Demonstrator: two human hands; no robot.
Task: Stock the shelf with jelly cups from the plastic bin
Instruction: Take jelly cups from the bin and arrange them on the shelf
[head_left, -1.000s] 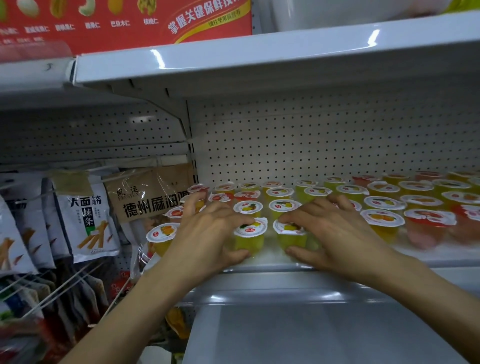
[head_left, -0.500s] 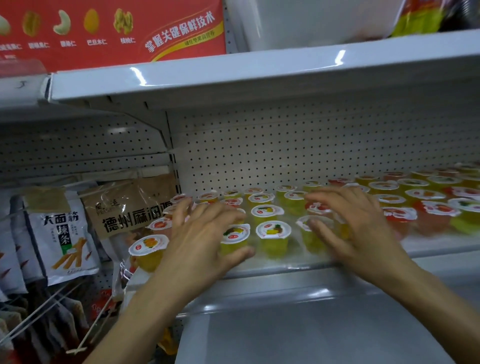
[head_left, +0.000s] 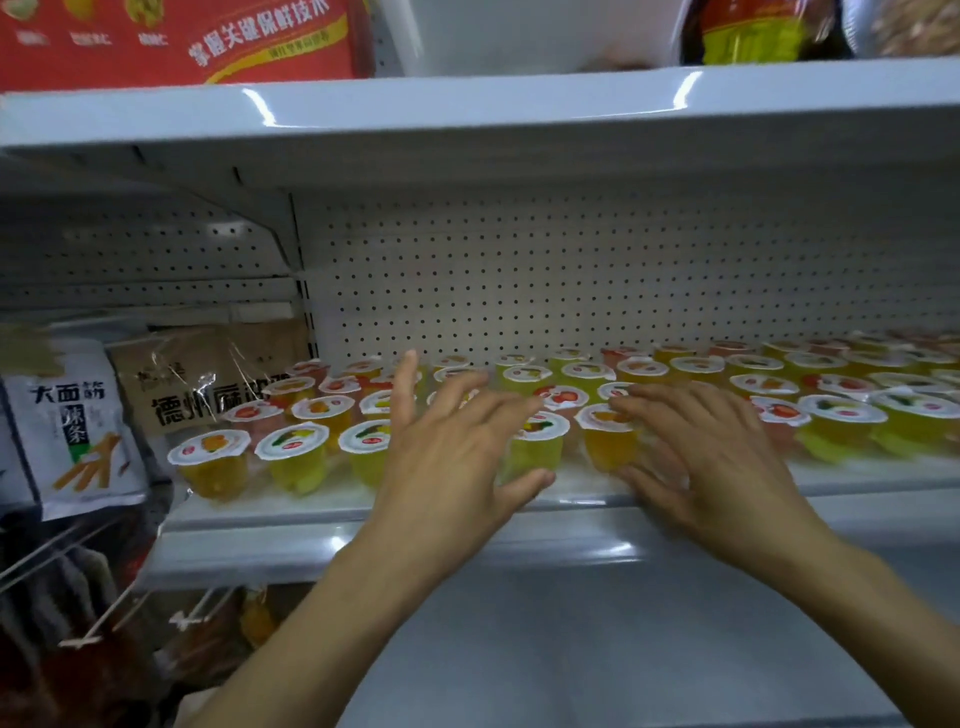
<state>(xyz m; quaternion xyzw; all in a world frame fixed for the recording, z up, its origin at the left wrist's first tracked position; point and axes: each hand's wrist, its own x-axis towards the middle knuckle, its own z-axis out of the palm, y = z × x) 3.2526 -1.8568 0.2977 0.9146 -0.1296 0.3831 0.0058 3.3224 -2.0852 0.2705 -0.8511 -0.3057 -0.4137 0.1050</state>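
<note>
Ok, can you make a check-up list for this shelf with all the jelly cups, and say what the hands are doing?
Surface: white shelf with a pegboard back wall.
Job's things: jelly cups stand upright in rows across the shelf, lids on, in yellow, orange and red. No plastic bin clearly seen.
Clutter: nothing seen.
Hands: left hand is spread open over the cups, thumb beside a yellow cup. Right hand is open, fingers lying over the cups by an orange cup.
Cables: nothing seen.
Surroundings: snack packets hang to the left; a red box sits on the shelf above.
</note>
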